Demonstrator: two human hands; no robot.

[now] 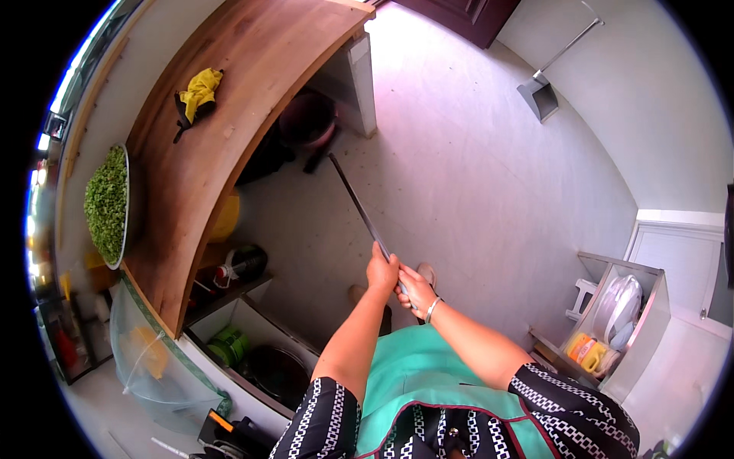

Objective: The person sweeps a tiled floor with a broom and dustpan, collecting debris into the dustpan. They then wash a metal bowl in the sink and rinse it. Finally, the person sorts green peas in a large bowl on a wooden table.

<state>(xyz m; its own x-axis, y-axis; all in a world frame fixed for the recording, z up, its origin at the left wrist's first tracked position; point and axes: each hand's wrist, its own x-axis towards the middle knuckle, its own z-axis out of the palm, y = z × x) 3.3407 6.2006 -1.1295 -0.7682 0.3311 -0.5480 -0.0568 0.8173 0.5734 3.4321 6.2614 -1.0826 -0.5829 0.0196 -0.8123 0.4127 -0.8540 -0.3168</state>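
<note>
My left fingers (392, 265) and right fingers (405, 297) grip the slim dark-grey pole (357, 201) while small dark specks (368, 164) remain uncollected across the pale-grey floor (489, 199).

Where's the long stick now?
The long stick is mid-picture in the head view, gripped by the left hand and right hand, slanting up-left toward the reddish tub.

**Green apron (428, 363) over a patterned top (478, 434)**

Dark red piping (417, 403) edges the apron. The black sleeves (569, 405) carry white chain-like stripes. A silver bracelet (433, 309) rings the right wrist (446, 315); the shoes (427, 273) look pale.
</note>
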